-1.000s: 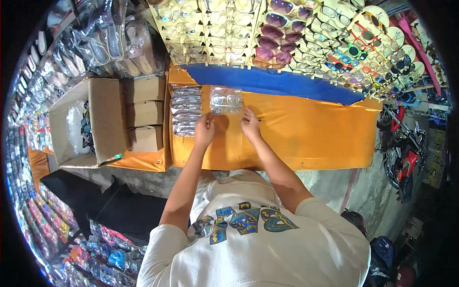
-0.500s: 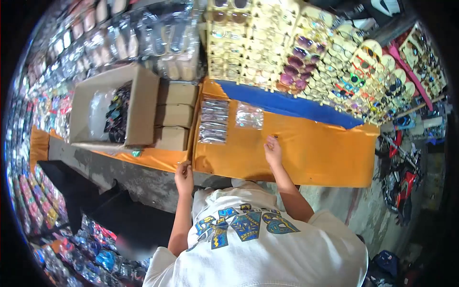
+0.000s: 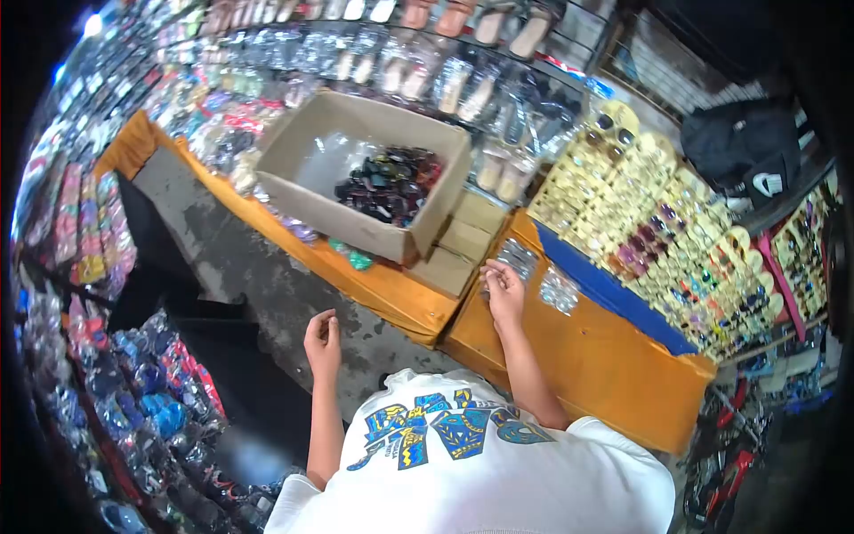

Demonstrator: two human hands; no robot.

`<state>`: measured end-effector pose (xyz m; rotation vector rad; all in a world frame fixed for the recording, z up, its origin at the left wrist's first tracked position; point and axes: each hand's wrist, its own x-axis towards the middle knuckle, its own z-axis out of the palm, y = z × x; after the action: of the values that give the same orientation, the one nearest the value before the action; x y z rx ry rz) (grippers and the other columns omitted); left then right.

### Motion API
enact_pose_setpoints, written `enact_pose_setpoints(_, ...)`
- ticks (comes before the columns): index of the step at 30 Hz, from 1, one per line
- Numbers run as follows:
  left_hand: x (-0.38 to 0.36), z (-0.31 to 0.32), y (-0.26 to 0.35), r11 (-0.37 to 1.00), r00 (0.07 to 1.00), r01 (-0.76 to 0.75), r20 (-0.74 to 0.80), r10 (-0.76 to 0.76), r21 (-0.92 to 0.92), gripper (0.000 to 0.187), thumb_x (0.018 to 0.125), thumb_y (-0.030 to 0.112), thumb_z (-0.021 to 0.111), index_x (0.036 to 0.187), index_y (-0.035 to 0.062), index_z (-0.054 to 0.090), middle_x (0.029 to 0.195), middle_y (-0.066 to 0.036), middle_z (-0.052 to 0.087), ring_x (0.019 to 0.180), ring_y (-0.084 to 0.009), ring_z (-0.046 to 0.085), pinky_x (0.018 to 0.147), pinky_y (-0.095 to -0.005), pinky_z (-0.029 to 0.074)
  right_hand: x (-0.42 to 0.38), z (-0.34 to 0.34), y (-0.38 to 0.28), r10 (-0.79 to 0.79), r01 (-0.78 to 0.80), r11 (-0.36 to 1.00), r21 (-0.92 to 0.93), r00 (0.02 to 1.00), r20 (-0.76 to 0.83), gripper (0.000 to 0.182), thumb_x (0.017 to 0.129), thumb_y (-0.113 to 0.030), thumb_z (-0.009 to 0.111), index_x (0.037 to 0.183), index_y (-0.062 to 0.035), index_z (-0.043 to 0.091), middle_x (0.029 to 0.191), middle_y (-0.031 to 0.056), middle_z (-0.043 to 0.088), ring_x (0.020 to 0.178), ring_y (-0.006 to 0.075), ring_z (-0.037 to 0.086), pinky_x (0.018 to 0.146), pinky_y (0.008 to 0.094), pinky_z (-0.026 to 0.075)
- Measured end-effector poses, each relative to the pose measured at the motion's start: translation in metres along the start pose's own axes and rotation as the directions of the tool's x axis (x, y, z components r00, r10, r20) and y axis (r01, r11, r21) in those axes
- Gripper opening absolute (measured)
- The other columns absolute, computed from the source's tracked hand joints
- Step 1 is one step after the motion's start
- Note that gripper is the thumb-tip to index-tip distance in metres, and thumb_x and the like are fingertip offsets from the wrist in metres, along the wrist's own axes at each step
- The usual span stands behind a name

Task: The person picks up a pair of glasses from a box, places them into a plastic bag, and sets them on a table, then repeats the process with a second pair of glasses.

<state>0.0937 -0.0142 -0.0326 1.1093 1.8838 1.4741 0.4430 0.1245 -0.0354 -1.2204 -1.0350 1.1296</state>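
My left hand is raised over the grey floor at the front of the stall, its thumb and fingers slightly apart with nothing between them. My right hand hovers above the orange-covered table, fingers loosely bent and apart. Close by its fingertips lies a stack of small clear plastic packets, partly hidden by the hand. A second group of shiny packets rests just to the right. Left of the right hand stands a large open cardboard box with a heap of dark, glossy small items inside.
Smaller brown boxes sit beside the large one. Sunglasses on yellow display boards stand behind a blue strip. Wrapped sandals line the back shelves. A black backpack hangs at right; bagged goods lie lower left.
The view has swung left, so the cardboard box sits nearer the centre. My right hand has moved left to the packets, and my left hand has come off the table edge.
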Motion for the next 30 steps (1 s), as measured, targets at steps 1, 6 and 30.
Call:
enact_pose_setpoints(1,0.004,-0.015,0.007,0.999,1.000,0.023,-0.003,-0.023,0.029,0.018,0.103,0.011,0.063,0.115,0.0010,0.071,0.104,-0.005,0.071,0.093,-0.0131,0.067,0.082,-0.0283,0.053,0.002,0.021,-0.005,-0.010,0.010,1.000,0.008,1.000,0.029,0.025,0.103,-0.006,0.059,0.126,0.0019,0.064,0.112,0.0101,0.072,0.097,0.0141,0.067,0.090,0.0273,0.053)
enact_pose_setpoints(6,0.015,-0.084,0.006,1.000,0.999,0.002,-0.054,-0.003,-0.017,0.018,0.102,0.014,0.064,0.115,0.0022,0.071,0.104,-0.005,0.072,0.093,-0.0132,0.067,0.083,-0.0281,0.053,0.001,0.108,-0.033,-0.088,0.087,0.996,0.014,0.987,0.131,0.023,0.103,-0.006,0.059,0.124,0.0012,0.065,0.105,0.0074,0.072,0.092,0.0125,0.066,0.085,0.0272,0.053)
enact_pose_setpoints(30,0.122,-0.201,-0.044,0.993,0.952,0.073,-0.288,-0.098,-0.097,0.021,0.105,0.015,0.062,0.116,-0.0013,0.070,0.101,-0.004,0.074,0.091,-0.0088,0.067,0.079,-0.0235,0.052,0.126,0.354,-0.046,-0.106,0.156,0.984,-0.083,0.899,0.424,0.021,0.098,-0.006,0.065,0.118,-0.0013,0.070,0.096,0.0034,0.075,0.083,0.0069,0.066,0.076,0.0246,0.053)
